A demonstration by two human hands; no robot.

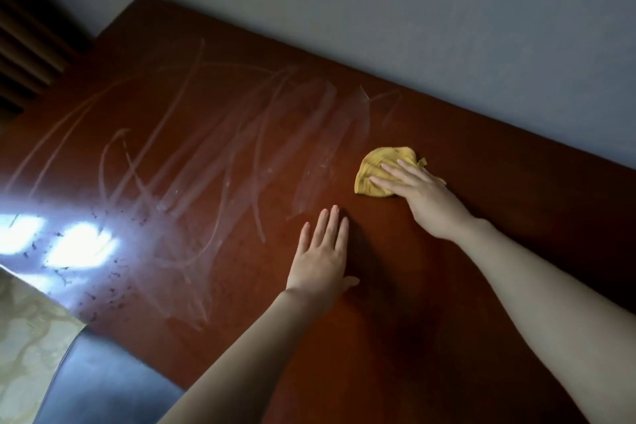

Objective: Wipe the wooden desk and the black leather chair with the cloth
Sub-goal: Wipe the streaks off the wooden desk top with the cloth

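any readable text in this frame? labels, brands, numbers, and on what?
None. The yellow cloth under the right hand, the wooden desk, the black chair and the wall bear no print. The pale streaks are wipe marks, not writing.

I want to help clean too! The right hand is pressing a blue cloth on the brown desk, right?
Not quite: the cloth is yellow, not blue. The head view shows the right hand pressing it flat on the brown desk.
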